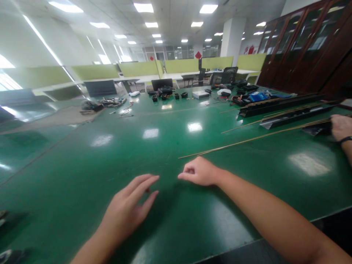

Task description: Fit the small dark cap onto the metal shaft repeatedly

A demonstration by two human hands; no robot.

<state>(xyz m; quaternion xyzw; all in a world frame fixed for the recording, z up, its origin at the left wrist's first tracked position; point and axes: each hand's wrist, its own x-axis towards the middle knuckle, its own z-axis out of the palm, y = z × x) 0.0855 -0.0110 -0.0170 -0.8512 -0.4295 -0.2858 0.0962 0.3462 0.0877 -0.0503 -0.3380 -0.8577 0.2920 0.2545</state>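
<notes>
My left hand (pixel 128 203) hovers over the green tabletop (pixel 110 163), with its fingers and thumb apart and nothing between them. To its right, my right hand (pixel 202 171) is closed, the fingers curled in and the thumb pointing left. Whether anything small sits inside those curled fingers I cannot make out. Just beyond its knuckles lie thin brass-coloured rods (pixel 242 142), running from near that hand to the far right. At their far end, another person's hand (pixel 341 126) with a dark wristband is at the rods.
Black metal channels (pixel 280 106) lie at the right with more thin rods on them. Small black boxes (pixel 164 96), a silver box (pixel 200 94) and a blue bundle (pixel 258 96) stand toward the back. Tangled parts (pixel 110 102) lie far left. The table's near edge runs along the lower right.
</notes>
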